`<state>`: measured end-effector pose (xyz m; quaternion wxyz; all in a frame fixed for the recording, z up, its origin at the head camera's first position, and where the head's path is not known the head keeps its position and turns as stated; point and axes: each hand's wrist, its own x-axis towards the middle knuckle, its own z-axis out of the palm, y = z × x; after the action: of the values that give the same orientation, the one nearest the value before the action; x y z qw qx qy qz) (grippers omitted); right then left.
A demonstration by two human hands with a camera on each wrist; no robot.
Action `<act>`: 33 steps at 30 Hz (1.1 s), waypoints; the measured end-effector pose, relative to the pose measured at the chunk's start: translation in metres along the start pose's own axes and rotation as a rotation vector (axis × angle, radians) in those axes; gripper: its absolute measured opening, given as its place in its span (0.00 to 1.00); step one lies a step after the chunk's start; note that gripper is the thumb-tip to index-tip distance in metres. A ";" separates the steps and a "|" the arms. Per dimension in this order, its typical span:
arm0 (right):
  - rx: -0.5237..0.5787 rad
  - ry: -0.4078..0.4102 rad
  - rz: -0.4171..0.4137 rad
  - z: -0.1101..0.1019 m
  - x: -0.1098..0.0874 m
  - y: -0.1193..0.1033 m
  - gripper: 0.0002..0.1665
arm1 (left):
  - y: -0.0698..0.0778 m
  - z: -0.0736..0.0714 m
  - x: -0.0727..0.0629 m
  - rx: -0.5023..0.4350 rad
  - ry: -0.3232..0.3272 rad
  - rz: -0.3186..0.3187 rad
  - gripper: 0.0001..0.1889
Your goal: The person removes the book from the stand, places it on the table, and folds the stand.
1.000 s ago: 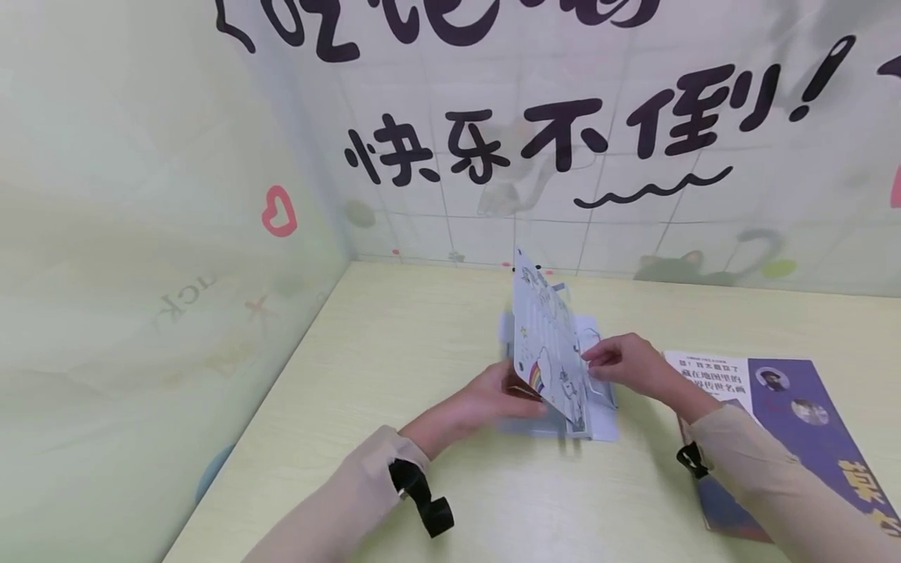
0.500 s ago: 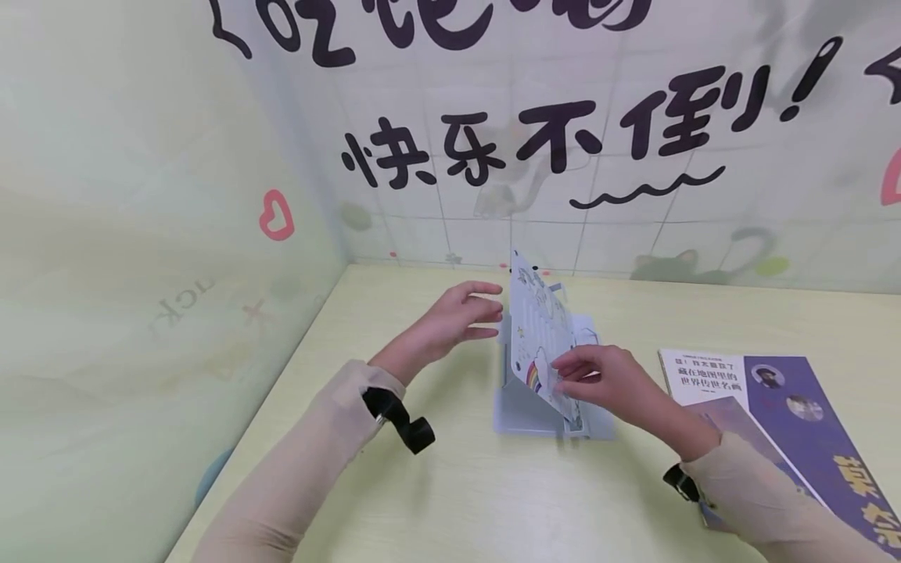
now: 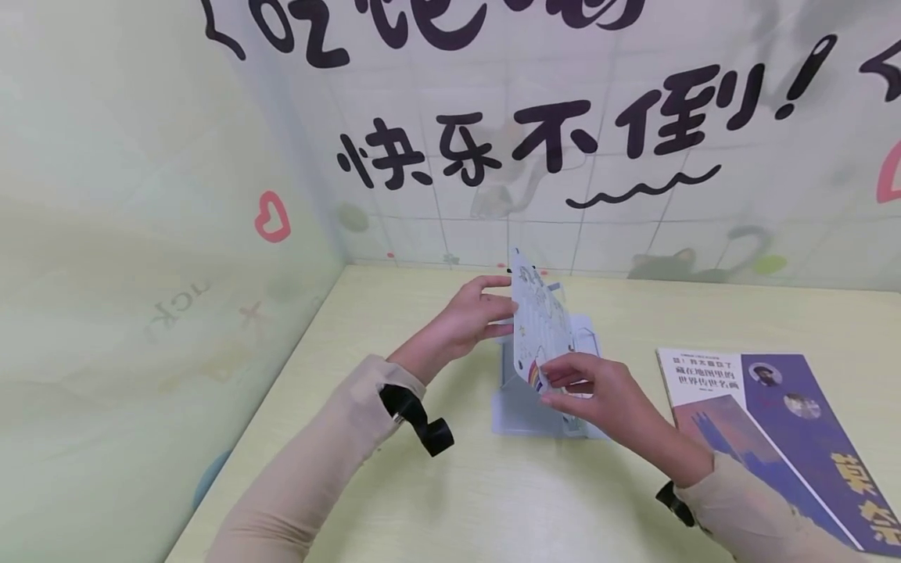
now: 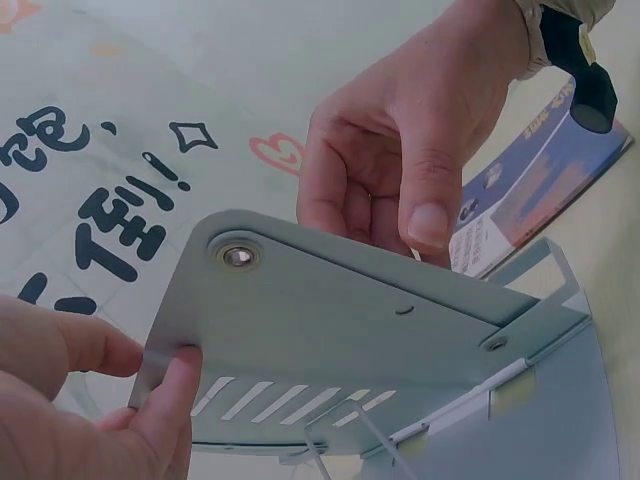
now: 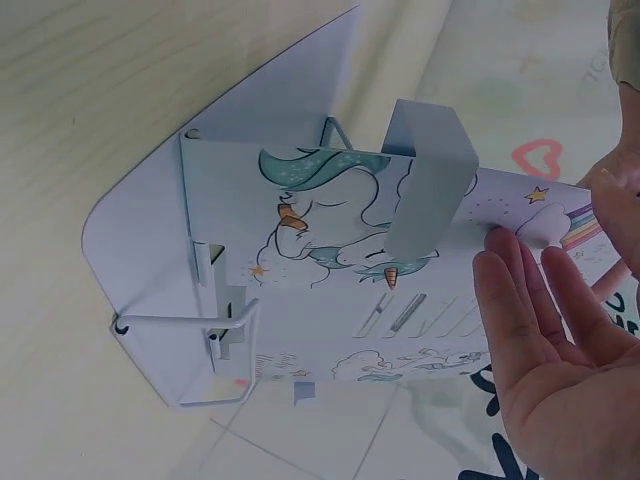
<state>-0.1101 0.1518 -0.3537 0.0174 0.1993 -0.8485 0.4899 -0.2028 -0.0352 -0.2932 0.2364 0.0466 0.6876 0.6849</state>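
A pale metal book stand stands on the table in the head view. Its tilted panel, printed with a unicorn and a rainbow, rises above a flat base. My left hand pinches the panel's edge on the left; in the left wrist view the plain back shows slots and a rivet. At the near edge my right hand holds the panel between thumb and fingers, its fingers lying on the printed face. A wire page holder and a folded flap show in the right wrist view.
A purple book lies flat to the right, partly under my right forearm. The pale wooden table meets a lettered wall at the back and a plain-coloured wall covering on the left.
My left hand leaves the near lower part of the panel and moves up to its left edge. My right hand shifts left from the wire page holder onto the panel's near edge.
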 end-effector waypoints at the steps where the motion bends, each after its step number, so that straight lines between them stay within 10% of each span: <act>1: -0.004 0.013 -0.001 -0.001 -0.001 0.000 0.18 | 0.001 0.002 0.000 -0.007 -0.002 0.002 0.26; 33: 0.017 0.271 0.049 -0.023 -0.031 0.007 0.19 | 0.010 0.067 0.024 -0.077 -0.109 0.077 0.25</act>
<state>-0.0873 0.1840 -0.3542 0.1179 0.1107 -0.8388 0.5198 -0.2008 0.0364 -0.2868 0.2485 0.1008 0.6445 0.7161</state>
